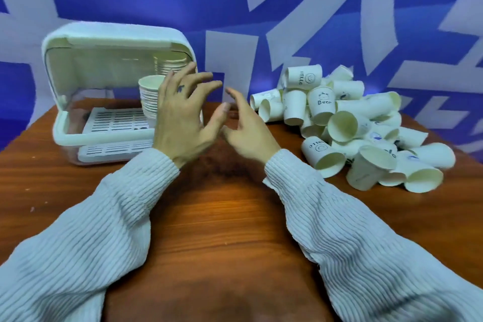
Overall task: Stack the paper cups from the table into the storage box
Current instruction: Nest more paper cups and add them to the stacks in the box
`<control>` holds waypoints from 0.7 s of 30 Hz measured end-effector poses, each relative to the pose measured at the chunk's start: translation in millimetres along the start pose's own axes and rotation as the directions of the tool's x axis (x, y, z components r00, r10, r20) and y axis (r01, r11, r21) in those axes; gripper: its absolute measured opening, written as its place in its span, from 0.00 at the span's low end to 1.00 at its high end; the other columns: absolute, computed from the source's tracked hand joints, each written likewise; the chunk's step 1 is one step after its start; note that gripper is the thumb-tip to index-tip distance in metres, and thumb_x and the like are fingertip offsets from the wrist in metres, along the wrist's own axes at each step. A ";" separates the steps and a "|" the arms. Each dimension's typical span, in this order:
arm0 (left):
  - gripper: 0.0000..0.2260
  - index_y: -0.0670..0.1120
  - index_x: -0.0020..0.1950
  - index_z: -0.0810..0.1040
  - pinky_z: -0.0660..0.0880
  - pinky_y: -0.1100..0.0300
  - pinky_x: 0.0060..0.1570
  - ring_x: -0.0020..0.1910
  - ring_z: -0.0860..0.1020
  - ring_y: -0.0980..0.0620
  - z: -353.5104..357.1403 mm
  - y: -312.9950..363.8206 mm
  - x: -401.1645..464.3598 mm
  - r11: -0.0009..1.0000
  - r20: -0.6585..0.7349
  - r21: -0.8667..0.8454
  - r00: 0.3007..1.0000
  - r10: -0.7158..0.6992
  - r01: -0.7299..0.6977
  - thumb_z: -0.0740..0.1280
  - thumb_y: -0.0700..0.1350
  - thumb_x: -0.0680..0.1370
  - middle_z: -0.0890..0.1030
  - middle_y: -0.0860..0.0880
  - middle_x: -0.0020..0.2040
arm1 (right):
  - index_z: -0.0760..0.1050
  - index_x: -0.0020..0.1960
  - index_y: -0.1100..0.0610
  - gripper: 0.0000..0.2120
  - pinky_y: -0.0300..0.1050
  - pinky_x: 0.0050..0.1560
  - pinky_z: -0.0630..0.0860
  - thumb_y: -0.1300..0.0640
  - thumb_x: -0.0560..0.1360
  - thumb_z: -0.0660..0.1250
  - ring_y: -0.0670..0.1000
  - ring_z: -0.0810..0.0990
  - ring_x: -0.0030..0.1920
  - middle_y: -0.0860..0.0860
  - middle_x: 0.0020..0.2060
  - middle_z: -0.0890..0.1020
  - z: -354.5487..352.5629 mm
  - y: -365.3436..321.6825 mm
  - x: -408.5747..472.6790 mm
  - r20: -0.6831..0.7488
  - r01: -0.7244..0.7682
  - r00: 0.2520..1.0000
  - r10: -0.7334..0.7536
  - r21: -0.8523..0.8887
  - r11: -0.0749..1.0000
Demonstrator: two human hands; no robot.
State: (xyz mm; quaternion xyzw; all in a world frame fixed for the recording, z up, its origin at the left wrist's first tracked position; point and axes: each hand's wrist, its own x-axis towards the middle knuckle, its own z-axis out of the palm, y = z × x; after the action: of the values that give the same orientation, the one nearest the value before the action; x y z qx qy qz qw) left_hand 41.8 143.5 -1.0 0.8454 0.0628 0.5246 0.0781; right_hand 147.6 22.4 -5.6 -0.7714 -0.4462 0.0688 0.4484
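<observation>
Both hands free, between box and pile.

Your left hand [183, 117] and right hand [247, 133] hover with fingers spread and loose, grasping nothing, just in front of the storage box [65, 136], where two nested stacks [149, 98] stand on the slatted tray. The loose paper cups [347, 125] lie heaped on the table [222, 217] to your right, probably your next reach.
</observation>
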 end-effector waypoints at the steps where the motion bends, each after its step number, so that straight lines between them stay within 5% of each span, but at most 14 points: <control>1: 0.19 0.45 0.64 0.81 0.60 0.36 0.74 0.74 0.69 0.42 6.6 12.9 -5.4 0.998 0.042 -0.051 0.999 0.032 -0.030 0.65 0.54 0.80 0.80 0.45 0.65 | 0.59 0.80 0.45 0.36 0.57 0.72 0.72 0.53 0.75 0.70 0.50 0.75 0.71 0.51 0.73 0.74 -9.1 6.0 -7.8 -0.011 -0.007 1.000 0.007 -0.005 1.000; 5: 0.19 0.46 0.66 0.80 0.62 0.39 0.74 0.75 0.69 0.45 31.4 47.2 -30.8 0.982 0.230 -0.172 0.966 0.117 -0.078 0.64 0.55 0.80 0.79 0.48 0.67 | 0.69 0.74 0.48 0.32 0.56 0.71 0.72 0.59 0.70 0.65 0.51 0.76 0.69 0.52 0.68 0.78 -39.9 29.0 -40.8 -0.034 -0.007 0.999 0.004 -0.105 0.994; 8: 0.20 0.47 0.67 0.79 0.64 0.42 0.73 0.75 0.69 0.46 44.6 64.8 -39.8 0.972 0.316 -0.229 0.941 0.119 -0.046 0.63 0.55 0.80 0.78 0.48 0.68 | 0.78 0.68 0.53 0.26 0.58 0.73 0.68 0.58 0.70 0.63 0.58 0.74 0.69 0.55 0.64 0.80 -69.1 43.3 -65.1 -0.191 -0.045 0.981 -0.032 -0.388 0.921; 11: 0.21 0.48 0.70 0.76 0.64 0.45 0.74 0.75 0.68 0.47 53.8 84.3 -41.5 0.963 0.389 -0.266 0.908 0.155 -0.051 0.63 0.53 0.79 0.76 0.48 0.69 | 0.78 0.69 0.50 0.23 0.60 0.80 0.53 0.59 0.75 0.64 0.59 0.65 0.76 0.53 0.69 0.77 -101.5 59.6 -84.6 -0.234 -0.156 0.971 -0.053 -0.783 0.602; 14: 0.23 0.47 0.73 0.72 0.63 0.49 0.73 0.74 0.67 0.48 63.1 104.5 -40.7 0.953 0.456 -0.303 0.875 0.165 -0.022 0.63 0.51 0.79 0.73 0.48 0.72 | 0.78 0.66 0.48 0.17 0.56 0.70 0.64 0.55 0.79 0.62 0.59 0.75 0.67 0.51 0.63 0.81 -117.9 69.1 -97.6 -0.181 -0.168 0.983 0.008 -0.895 0.412; 17: 0.30 0.47 0.77 0.66 0.64 0.46 0.74 0.76 0.64 0.46 76.7 117.9 -40.4 0.947 0.504 -0.321 0.848 0.165 0.006 0.65 0.51 0.76 0.69 0.47 0.75 | 0.81 0.62 0.46 0.13 0.49 0.45 0.70 0.54 0.79 0.65 0.58 0.82 0.56 0.47 0.57 0.84 -121.1 68.4 -107.5 -0.289 -0.196 0.954 -0.081 -0.805 0.559; 19: 0.38 0.48 0.81 0.59 0.61 0.44 0.76 0.78 0.62 0.44 84.6 123.3 -42.4 0.950 0.518 -0.314 0.836 0.179 -0.009 0.69 0.53 0.73 0.67 0.46 0.77 | 0.83 0.58 0.46 0.11 0.50 0.48 0.77 0.52 0.78 0.66 0.55 0.83 0.54 0.45 0.53 0.86 -116.6 60.9 -112.1 -0.386 -0.194 0.920 -0.065 -0.592 0.782; 21: 0.45 0.48 0.83 0.53 0.62 0.44 0.75 0.76 0.65 0.42 88.9 127.4 -46.6 0.954 0.533 -0.299 0.823 0.196 -0.034 0.73 0.55 0.72 0.68 0.45 0.76 | 0.84 0.55 0.47 0.10 0.51 0.53 0.79 0.54 0.76 0.67 0.50 0.84 0.52 0.44 0.49 0.87 -111.7 54.9 -114.7 -0.338 -0.174 0.940 0.034 -0.392 0.903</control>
State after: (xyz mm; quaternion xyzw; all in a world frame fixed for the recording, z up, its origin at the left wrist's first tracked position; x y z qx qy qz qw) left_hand 104.0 4.0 -55.6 0.9442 -0.0879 0.2628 0.1779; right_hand 170.6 -145.0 -14.9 -0.8728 -0.3286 -0.1311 0.3364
